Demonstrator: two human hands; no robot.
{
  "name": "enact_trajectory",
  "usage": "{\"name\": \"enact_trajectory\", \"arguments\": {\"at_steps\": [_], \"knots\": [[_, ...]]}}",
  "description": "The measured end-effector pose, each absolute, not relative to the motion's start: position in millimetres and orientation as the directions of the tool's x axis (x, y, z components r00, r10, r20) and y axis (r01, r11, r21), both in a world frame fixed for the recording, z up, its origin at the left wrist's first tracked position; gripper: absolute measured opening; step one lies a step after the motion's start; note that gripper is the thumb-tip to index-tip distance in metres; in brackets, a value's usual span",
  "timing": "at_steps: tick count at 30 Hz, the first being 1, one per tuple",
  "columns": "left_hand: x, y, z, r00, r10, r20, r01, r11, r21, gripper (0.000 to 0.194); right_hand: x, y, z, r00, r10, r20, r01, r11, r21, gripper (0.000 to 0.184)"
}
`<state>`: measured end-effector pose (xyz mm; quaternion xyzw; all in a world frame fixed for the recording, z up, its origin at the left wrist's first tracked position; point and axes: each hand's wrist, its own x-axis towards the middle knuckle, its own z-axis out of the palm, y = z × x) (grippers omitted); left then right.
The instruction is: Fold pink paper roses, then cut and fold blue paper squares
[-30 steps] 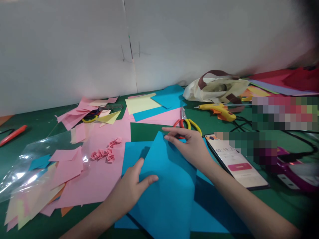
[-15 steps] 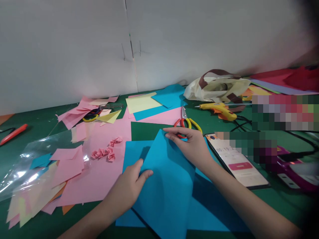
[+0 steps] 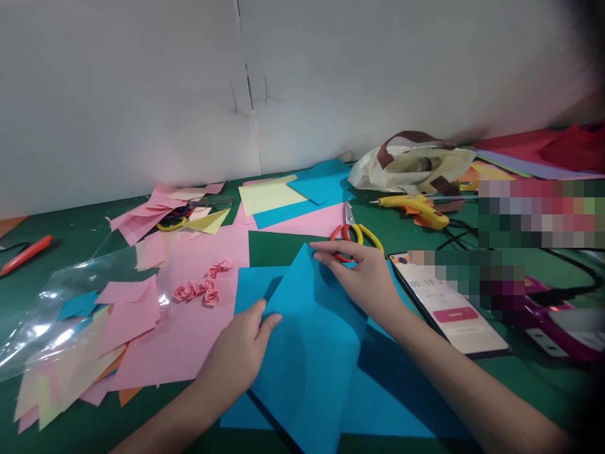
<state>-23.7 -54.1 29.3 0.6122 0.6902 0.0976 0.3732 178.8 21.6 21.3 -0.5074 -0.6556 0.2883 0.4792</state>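
A blue sheet of paper (image 3: 309,353) is lifted and curved between my hands, one corner pointing away from me. My right hand (image 3: 357,271) pinches that far corner between thumb and fingers. At the sheet's left edge, my left hand (image 3: 243,347) is closed on it, thumb on top and fingers partly hidden. Beneath lies another blue sheet (image 3: 397,397), flat on the green table. Just beyond my right hand, scissors (image 3: 352,230) with red and yellow handles rest on the table. Small folded pink paper roses (image 3: 203,287) sit on a pink sheet (image 3: 198,347) to the left.
A phone (image 3: 454,309) showing a timer lies right of my right hand. Behind it are a yellow glue gun (image 3: 416,208) and a cloth bag (image 3: 411,167). A clear plastic bag (image 3: 51,302) and paper scraps (image 3: 130,309) cover the left. A purple device (image 3: 558,321) stands far right.
My left hand has slid slightly left and up along the sheet's edge. The sheet's near right edge has moved a little left. My right hand stays at the corner.
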Motion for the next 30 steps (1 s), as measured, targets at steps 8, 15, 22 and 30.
{"name": "enact_trajectory", "arguments": {"at_steps": [8,15,22,30], "knots": [[-14,-51,39,0.05,0.931,-0.362,0.972,0.038,0.231,0.031,176,20,18,-0.246,0.766,0.593,0.695,0.566,-0.442,0.018],[-17,-54,37,0.147,0.964,-0.22,0.988,-0.152,-0.006,0.033,152,5,-2,-0.65,0.66,0.376,0.54,0.75,-0.383,0.02],[-20,-52,34,0.108,0.962,-0.252,0.987,-0.135,-0.091,0.038,148,5,-7,-0.668,0.678,0.306,0.512,0.718,-0.472,0.022],[-42,-51,52,0.094,0.923,-0.374,0.977,-0.013,0.213,0.03,148,6,-6,-0.663,0.678,0.317,0.507,0.718,-0.477,0.02]]}}
